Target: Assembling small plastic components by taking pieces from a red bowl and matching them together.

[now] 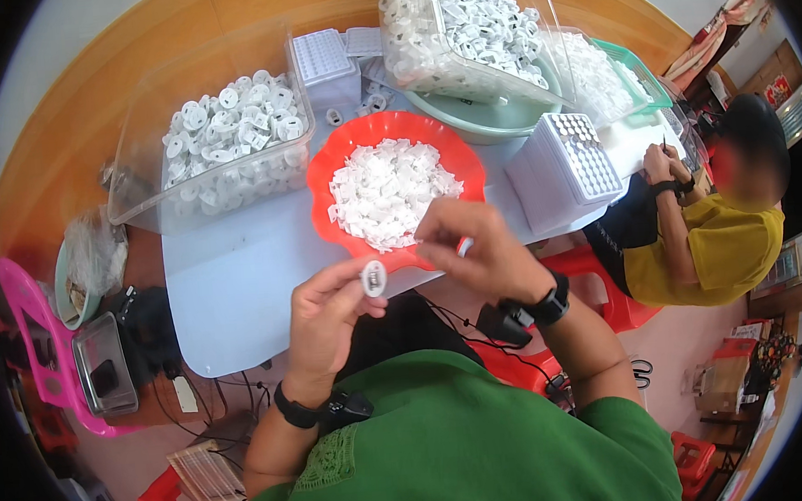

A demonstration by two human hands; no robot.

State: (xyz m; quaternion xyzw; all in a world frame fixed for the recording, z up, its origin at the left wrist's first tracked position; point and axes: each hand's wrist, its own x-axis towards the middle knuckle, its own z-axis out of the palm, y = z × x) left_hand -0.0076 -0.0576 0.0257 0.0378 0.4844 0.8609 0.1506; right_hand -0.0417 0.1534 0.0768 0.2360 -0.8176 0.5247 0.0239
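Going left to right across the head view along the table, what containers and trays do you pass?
Clear tub of round white parts → red bowl of small white pieces → white grid tray standing in front of the seated co-worker.

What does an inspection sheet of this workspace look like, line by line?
Surface: pale table, crowded at the far side.
Job's things: round white part pinched in left hand; red bowl of small white pieces.
Clutter: clear bins of white parts, white trays, green basin.
Grippers: right hand closed on a small piece, too hidden to name.
Cables: black wires below the table edge.
Surroundings: second person at right, pink stool at left.
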